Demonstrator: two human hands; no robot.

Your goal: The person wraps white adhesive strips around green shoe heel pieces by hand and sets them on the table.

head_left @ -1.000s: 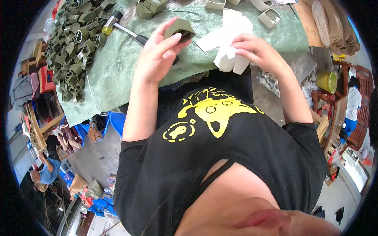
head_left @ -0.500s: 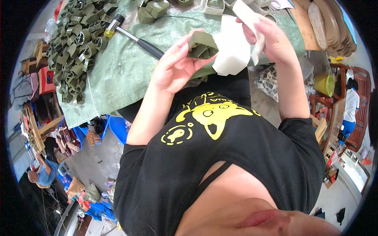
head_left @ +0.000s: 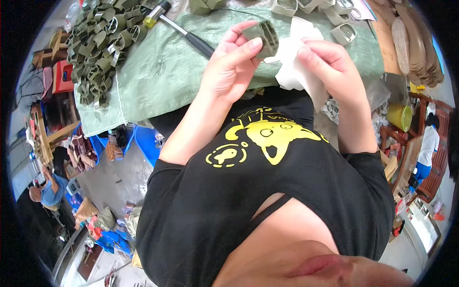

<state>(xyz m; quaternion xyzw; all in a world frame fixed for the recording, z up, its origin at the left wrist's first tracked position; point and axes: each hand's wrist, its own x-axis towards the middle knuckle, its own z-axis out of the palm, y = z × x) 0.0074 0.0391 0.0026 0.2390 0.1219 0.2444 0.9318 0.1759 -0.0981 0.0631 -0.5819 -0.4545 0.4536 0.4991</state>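
My left hand (head_left: 229, 60) grips an olive-green shoe heel (head_left: 268, 40), fingers behind it and thumb on its near side. The heel is raised over the table and tilted. Between the thumb and fingers of my right hand (head_left: 332, 67) is a crumpled white cloth (head_left: 294, 71), possibly paper, its end hanging down. The cloth's left edge comes close to the heel; I cannot tell whether they touch. A hammer (head_left: 184, 36) with a black grip lies on the green woven sheet (head_left: 158, 81), left of my hands.
Many olive-green heels (head_left: 103, 43) are heaped at the left. Several pale heels (head_left: 344, 34) and scissors (head_left: 355, 14) lie at the far right of the sheet. Insoles (head_left: 416, 43) are stacked beyond. A yellow bucket (head_left: 399, 117) stands right; two people are farther off.
The heel has turned in my left hand and moved right. My right hand has lowered, and the white cloth is now more bunched. The whole view has shifted slightly.
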